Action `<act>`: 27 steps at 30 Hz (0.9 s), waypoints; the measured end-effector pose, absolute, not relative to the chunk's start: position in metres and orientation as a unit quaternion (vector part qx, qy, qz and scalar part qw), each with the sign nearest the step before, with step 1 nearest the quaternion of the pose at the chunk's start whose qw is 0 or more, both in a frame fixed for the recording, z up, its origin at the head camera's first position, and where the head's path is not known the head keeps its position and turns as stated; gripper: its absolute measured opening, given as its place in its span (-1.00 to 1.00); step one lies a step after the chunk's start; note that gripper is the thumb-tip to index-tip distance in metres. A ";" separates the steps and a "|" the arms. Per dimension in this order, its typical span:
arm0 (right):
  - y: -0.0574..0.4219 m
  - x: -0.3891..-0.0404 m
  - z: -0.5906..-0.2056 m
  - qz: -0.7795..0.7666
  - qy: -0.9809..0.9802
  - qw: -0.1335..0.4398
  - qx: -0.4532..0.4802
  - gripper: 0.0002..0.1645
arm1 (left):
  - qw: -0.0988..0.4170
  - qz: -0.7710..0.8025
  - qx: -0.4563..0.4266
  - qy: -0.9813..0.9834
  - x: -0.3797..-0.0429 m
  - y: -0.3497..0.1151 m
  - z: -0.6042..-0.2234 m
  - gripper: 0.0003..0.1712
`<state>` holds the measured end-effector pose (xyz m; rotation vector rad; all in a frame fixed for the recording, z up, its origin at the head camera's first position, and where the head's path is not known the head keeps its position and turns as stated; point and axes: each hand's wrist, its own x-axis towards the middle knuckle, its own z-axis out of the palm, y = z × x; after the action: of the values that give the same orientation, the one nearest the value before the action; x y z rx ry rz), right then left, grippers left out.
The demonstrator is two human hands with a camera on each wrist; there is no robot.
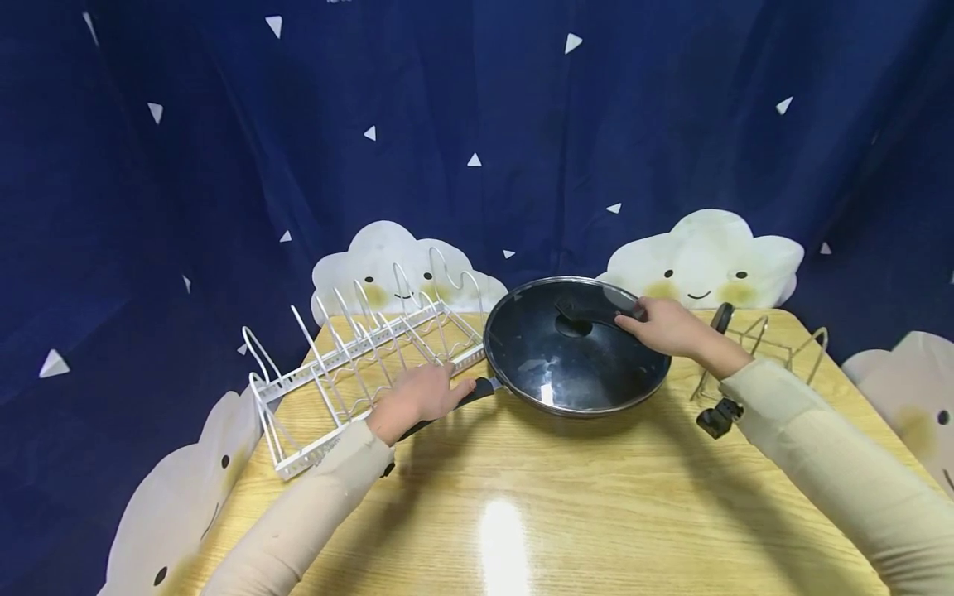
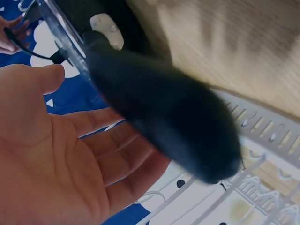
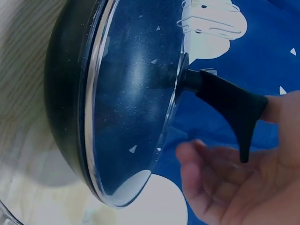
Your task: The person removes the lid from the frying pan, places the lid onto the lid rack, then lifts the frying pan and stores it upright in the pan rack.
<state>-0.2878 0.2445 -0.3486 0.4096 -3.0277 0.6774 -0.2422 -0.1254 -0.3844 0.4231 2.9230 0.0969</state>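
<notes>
A dark wok (image 3: 65,98) stands on the wooden table, covered by a glass lid (image 1: 537,356) with a metal rim. From the lid's middle rises a black curved lid handle (image 3: 229,101). My right hand (image 1: 663,327) is at the free end of that handle, thumb against it, the other fingers loosely bent and apart from it in the right wrist view. My left hand (image 1: 425,393) lies over the wok's long black handle (image 2: 164,112). In the left wrist view its fingers (image 2: 126,154) are extended alongside the handle, not wrapped round it.
A white wire rack (image 1: 358,372) with upright dividers stands left of the wok, close to the left hand. On the right, partly behind the right forearm, is a smaller metal wire rack (image 1: 790,352). A dark blue curtain (image 1: 477,124) with clouds hangs behind the table.
</notes>
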 end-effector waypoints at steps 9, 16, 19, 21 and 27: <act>0.250 -0.293 -0.357 0.382 -0.910 -0.122 0.104 -0.43 | 0.114 0.070 0.135 0.982 -0.240 -0.131 -0.399 -0.23; 0.254 -0.300 -0.363 0.476 -0.856 -0.179 0.092 -0.40 | 0.130 0.168 0.147 0.966 -0.240 -0.136 -0.408 -0.50; 0.255 -0.303 -0.366 0.508 -0.833 -0.203 0.083 -0.36 | 0.149 0.196 0.149 0.958 -0.239 -0.137 -0.409 -0.50; 0.255 -0.304 -0.367 0.533 -0.813 -0.222 0.075 -0.36 | 0.165 0.216 0.150 0.951 -0.239 -0.138 -0.410 -0.49; 0.253 -0.310 -0.369 0.588 -0.767 -0.252 0.057 -0.54 | 0.209 0.276 0.147 0.927 -0.241 -0.142 -0.414 -0.42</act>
<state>-0.3099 0.2529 -0.3688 0.2150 -2.8933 2.2172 -0.2414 -0.1417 -0.4137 0.4092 2.5778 0.7686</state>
